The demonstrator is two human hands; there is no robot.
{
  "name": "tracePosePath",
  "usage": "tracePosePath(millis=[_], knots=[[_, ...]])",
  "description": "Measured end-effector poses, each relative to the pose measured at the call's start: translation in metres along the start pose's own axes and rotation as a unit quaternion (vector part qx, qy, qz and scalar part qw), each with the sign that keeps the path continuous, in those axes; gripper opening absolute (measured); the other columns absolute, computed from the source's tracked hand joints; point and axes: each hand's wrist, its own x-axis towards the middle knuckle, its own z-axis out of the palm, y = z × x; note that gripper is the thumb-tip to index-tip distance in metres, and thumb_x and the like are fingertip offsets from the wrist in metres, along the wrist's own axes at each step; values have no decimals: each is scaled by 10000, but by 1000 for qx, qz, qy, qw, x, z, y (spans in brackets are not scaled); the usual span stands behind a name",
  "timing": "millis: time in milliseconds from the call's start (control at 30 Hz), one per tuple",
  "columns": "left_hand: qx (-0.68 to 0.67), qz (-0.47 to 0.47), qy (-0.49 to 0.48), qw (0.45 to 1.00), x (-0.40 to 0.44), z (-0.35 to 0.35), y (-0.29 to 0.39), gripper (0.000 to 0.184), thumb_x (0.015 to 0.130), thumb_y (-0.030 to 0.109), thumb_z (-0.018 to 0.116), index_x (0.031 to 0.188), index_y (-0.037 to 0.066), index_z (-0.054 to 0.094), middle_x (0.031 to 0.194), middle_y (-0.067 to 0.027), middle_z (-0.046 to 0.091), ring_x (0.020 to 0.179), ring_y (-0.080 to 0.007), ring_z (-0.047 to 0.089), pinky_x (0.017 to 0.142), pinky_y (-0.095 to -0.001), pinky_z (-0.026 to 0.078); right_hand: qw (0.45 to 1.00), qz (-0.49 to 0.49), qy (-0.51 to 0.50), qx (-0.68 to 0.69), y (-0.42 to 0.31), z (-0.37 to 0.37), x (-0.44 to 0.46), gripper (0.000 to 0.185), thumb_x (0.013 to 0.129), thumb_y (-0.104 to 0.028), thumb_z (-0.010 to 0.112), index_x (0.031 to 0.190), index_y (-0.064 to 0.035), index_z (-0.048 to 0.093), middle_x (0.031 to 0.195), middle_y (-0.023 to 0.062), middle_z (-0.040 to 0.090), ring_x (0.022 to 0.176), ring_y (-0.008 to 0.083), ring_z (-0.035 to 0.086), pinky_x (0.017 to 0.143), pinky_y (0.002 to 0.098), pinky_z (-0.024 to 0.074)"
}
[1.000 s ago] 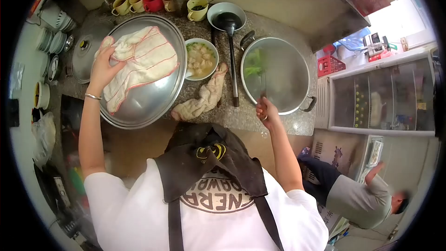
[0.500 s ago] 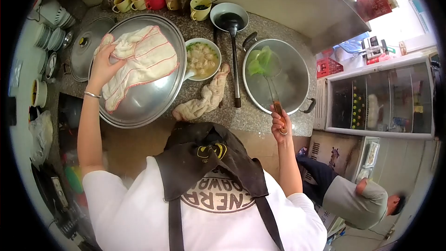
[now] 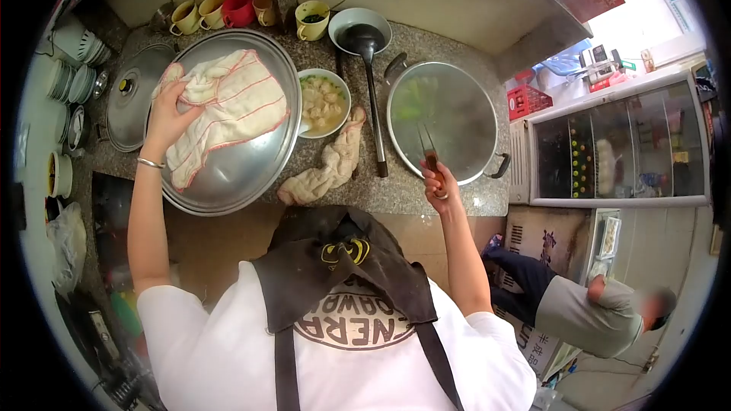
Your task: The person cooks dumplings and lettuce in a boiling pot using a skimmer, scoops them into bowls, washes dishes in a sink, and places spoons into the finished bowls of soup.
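My left hand (image 3: 169,113) is closed on a white cloth with red stripes (image 3: 244,99). The cloth lies over a large round metal lid (image 3: 228,175); whether a knob sits beneath the fingers is hidden. In my right hand (image 3: 442,187) is the wooden handle of a wire strainer (image 3: 428,144), which reaches into a big steaming pot (image 3: 485,175). Pale green leaves (image 3: 416,99) show blurred through the steam at the pot's far left, and the strainer's head is hard to make out there.
Between lid and pot are a bowl of dumpling soup (image 3: 324,103), a twisted cloth (image 3: 335,160) and a black ladle (image 3: 373,99) resting in a bowl. Several cups (image 3: 238,9) line the back. A person (image 3: 586,312) stands at right near a glass-door fridge (image 3: 617,152).
The leaves have gone lower into the pot and look dimmer under steam. My right hand has shifted slightly with the strainer. My left hand stays on the cloth.
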Motion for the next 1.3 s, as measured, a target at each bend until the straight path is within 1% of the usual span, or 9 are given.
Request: tracePosePath(millis=[67, 300, 567, 667, 933, 1033, 1167, 1233, 1300], knots=[[14, -18, -25, 999, 1, -1, 3, 409, 643, 169, 683, 979, -26, 556, 987, -159, 555, 935, -310, 525, 823, -337, 406, 972, 21, -132, 194, 2, -9, -7, 400, 907, -235, 396, 1173, 63, 368, 737, 12, 400, 473, 66, 395, 448, 188, 373], [13, 6, -1, 1000, 2, 0, 4, 402, 641, 165, 683, 974, -25, 560, 1001, -155, 557, 934, -312, 529, 820, -332, 409, 907, 6, -238, 346, 15, -9, -31, 461, 924, -213, 354, 1273, 64, 237, 748, 23, 370, 482, 69, 421, 444, 205, 383], [8, 1, -16, 1000, 6, 3, 4, 400, 643, 151, 677, 973, -36, 551, 974, -143, 559, 906, -285, 538, 800, -316, 411, 968, -37, -147, 201, 3, -15, -60, 413, 920, -244, 355, 1225, 34, 330, 720, 16, 393, 478, 64, 411, 422, 205, 373], [-17, 32, 9, 999, 9, 9, 3, 395, 642, 153, 676, 962, -43, 553, 951, -145, 557, 888, -285, 538, 790, -320, 412, 984, -71, 119, -112, -4, 0, -53, 267, 903, -252, 402, 1048, -35, 459, 639, 19, 447, 477, 95, 413, 423, 228, 359], [-30, 14, -14, 999, 13, 15, 8, 376, 647, 155, 672, 961, -21, 563, 927, -142, 555, 868, -288, 537, 774, -321, 413, 965, -73, 150, -200, -4, 27, 6, 223, 897, -239, 412, 966, -32, 454, 631, 32, 458, 495, 128, 431, 456, 261, 389], [-16, 19, -18, 1000, 13, 12, 15, 375, 649, 155, 674, 964, -18, 565, 922, -137, 556, 860, -284, 539, 766, -319, 416, 975, -45, 139, -166, -5, 31, 12, 238, 899, -244, 409, 973, -23, 456, 646, 28, 466, 497, 124, 431, 453, 250, 381], [-17, 31, -18, 999, 11, 11, 11, 386, 645, 154, 680, 969, -20, 564, 923, -136, 558, 857, -281, 544, 764, -319, 420, 998, -26, 41, -27, -1, 12, -6, 324, 898, -256, 405, 1088, 4, 437, 662, 4, 450, 487, 72, 425, 437, 201, 372], [2, 30, -9, 999, 9, 9, 13, 392, 643, 155, 681, 973, -20, 563, 922, -137, 559, 861, -283, 544, 766, -320, 420, 986, 10, -88, 142, 1, -4, -15, 390, 895, -261, 404, 1168, 18, 394, 678, -6, 427, 469, 44, 403, 405, 174, 356], [20, 35, -2, 999, 9, 9, 12, 397, 642, 155, 683, 977, -20, 562, 922, -138, 560, 864, -286, 544, 768, -322, 421, 983, 0, -86, 164, 6, -6, -26, 426, 900, -262, 400, 1213, 24, 358, 687, -9, 407, 446, 32, 387, 380, 158, 347]])
